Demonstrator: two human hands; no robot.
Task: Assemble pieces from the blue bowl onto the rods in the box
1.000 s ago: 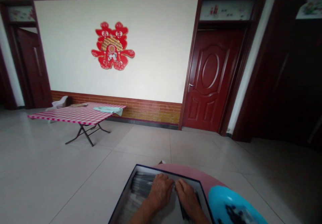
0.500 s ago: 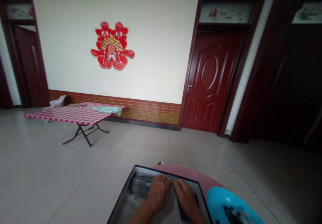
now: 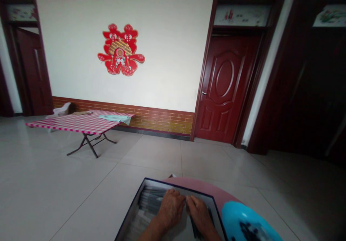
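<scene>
Both of my hands work close together over a shallow box (image 3: pixel 135 204) with a dark rim and pale inside. My left hand (image 3: pixel 172 206) is closed in a pinch, fingertips pointing right. Facing it, my right hand (image 3: pixel 198 212) is pinched too, its fingertips almost meeting the left ones. What sits between the fingertips is too small to name. Thin dark pieces in clear wrapping (image 3: pixel 151 197) lie in the box's left side. Some dark strips (image 3: pixel 195 228) show beneath my right hand, and I cannot tell whether it holds them.
A pink round tabletop (image 3: pixel 213 190) supports the box. Right of the box stands a bright blue basin (image 3: pixel 235 215) with dark and clear pieces inside. Farther off are a folding table with a red-checked cloth (image 3: pixel 81 122), a white chair (image 3: pixel 62 109) and a red door (image 3: pixel 225 86).
My right hand's fingertips have shifted very slightly to the left. Otherwise both hands keep the same pinched pose over the box.
</scene>
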